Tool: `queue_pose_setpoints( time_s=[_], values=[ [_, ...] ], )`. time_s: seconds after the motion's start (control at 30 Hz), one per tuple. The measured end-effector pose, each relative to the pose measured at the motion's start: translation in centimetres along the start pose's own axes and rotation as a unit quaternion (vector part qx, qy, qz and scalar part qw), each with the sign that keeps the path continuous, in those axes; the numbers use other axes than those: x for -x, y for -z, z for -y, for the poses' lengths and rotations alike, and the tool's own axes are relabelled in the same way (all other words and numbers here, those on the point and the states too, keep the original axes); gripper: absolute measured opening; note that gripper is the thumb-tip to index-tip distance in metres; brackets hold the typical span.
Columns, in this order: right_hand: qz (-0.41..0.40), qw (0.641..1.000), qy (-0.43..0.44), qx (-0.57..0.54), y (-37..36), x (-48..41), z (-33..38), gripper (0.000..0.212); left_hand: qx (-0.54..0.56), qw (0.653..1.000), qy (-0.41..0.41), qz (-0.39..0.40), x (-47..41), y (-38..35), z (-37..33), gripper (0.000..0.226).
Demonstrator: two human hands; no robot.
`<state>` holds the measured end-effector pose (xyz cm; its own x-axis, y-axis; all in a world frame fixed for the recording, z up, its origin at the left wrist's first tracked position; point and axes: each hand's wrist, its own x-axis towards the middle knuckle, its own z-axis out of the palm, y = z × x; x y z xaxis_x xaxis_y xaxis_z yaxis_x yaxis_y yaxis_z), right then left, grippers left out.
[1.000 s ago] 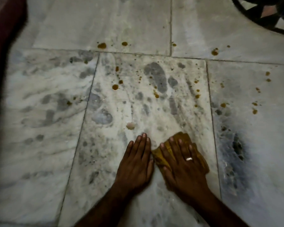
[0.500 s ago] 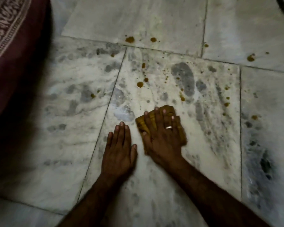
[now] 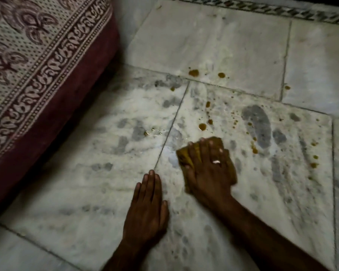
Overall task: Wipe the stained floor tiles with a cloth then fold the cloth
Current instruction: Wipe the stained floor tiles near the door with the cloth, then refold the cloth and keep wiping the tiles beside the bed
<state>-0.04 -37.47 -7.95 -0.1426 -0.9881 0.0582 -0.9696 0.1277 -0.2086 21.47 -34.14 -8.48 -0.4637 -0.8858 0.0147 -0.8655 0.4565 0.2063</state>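
My right hand (image 3: 208, 171), with a ring on one finger, presses flat on a bunched mustard-yellow cloth (image 3: 184, 156) on the white marble floor tile (image 3: 272, 192). The cloth shows around my fingers and at the right of my palm. Brown stain drops (image 3: 202, 126) lie just beyond the cloth, and more brown drops (image 3: 193, 72) sit on the tile behind. Further drops (image 3: 254, 149) run along the right of the tile. My left hand (image 3: 147, 208) rests flat on the floor beside the right one, fingers together, holding nothing.
A maroon mattress with a patterned cream cover (image 3: 37, 75) fills the left side, its edge close to the tiles. A patterned border strip (image 3: 262, 6) runs along the far edge of the floor. Grey veins mark the marble.
My right hand has pushed the cloth forward and to the left, closer to the brown drops. The view has swung left, bringing the mattress into sight. My left hand stays flat.
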Motion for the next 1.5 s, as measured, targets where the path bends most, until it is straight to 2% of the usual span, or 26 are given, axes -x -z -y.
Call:
queue_pose_setpoints(
  time_s=[0.17,0.37,0.43,0.57,0.67,0.73,0.8,0.83,0.9,0.97,1.07,1.13,1.23,1.27,1.33,1.37,1.43,1.47,1.5],
  values=[
    [0.012,0.994,0.11,-0.01,-2.0,-5.3,6.7,0.062,0.045,0.999,0.015,-0.013,-0.3,0.4,0.3,0.069],
    [0.061,0.964,0.258,-0.007,-1.0,-1.3,5.2,0.064,0.211,0.974,0.039,-0.072,-0.1,0.5,0.9,0.063],
    [0.071,0.956,0.284,-0.008,-0.4,1.5,4.4,0.063,0.242,0.966,0.044,-0.084,-0.3,0.8,0.9,0.061],
    [0.08,0.938,0.338,0.004,0.6,6.4,1.6,0.064,0.198,0.978,0.008,-0.063,-1.9,1.8,1.8,0.06],
    [0.113,0.923,0.367,0.023,2.3,7.0,-0.5,0.062,0.103,0.99,-0.09,-0.018,-4.8,4.7,3.0,0.057],
    [0.146,0.934,0.324,-0.023,4.7,5.9,-0.9,0.054,0.009,0.984,-0.171,0.048,-7.4,7.7,4.5,0.07],
    [0.186,0.942,0.234,-0.153,8.3,4.5,-0.4,0.043,-0.065,0.965,-0.221,0.127,-9.3,11.3,5.0,0.076],
    [0.221,0.931,0.183,-0.224,9.8,3.8,-0.1,0.042,-0.104,0.951,-0.234,0.174,-9.9,13.3,4.7,0.072],
    [0.251,0.917,0.092,-0.295,11.7,2.7,0.1,0.039,-0.186,0.896,-0.246,0.319,-10.4,17.0,3.7,0.064],
    [0.304,0.908,0.013,-0.288,12.7,2.1,-0.3,0.029,-0.229,0.859,-0.237,0.392,-10.3,20.0,2.5,0.064],
    [0.304,0.896,-0.08,-0.313,13.3,2.6,-1.3,0.02,-0.195,0.871,-0.221,0.393,-9.2,19.6,2.7,0.065],
    [0.268,0.874,-0.147,-0.377,13.3,4.4,-1.9,0.027,-0.125,0.889,-0.189,0.397,-7.7,16.9,2.5,0.074],
    [0.179,0.823,-0.246,-0.48,12.7,8.0,-2.3,0.032,0.005,0.906,-0.192,0.378,-5.8,12.3,0.0,0.104],
    [0.145,0.79,-0.283,-0.524,12.3,9.3,-2.6,0.03,0.034,0.904,-0.202,0.376,-5.2,11.0,-1.2,0.109],
    [0.087,0.683,-0.377,-0.619,11.5,11.6,-2.7,0.03,0.082,0.9,-0.233,0.359,-4.2,9.0,-3.3,0.096],
    [0.049,0.604,-0.427,-0.671,10.8,12.8,-2.5,0.029,0.107,0.893,-0.257,0.354,-3.7,8.3,-4.3,0.087],
    [-0.041,0.438,-0.494,-0.75,9.6,14.6,-1.4,0.02,0.108,0.875,-0.288,0.373,-3.0,7.3,-5.7,0.086],
    [-0.077,0.387,-0.506,-0.767,9.2,15.2,-0.5,0.018,0.079,0.869,-0.302,0.384,-2.8,7.3,-6.4,0.088],
    [-0.109,0.368,-0.51,-0.77,8.6,15.6,0.3,0.023,0.052,0.861,-0.318,0.393,-2.7,6.9,-6.8,0.089]
  ],
)
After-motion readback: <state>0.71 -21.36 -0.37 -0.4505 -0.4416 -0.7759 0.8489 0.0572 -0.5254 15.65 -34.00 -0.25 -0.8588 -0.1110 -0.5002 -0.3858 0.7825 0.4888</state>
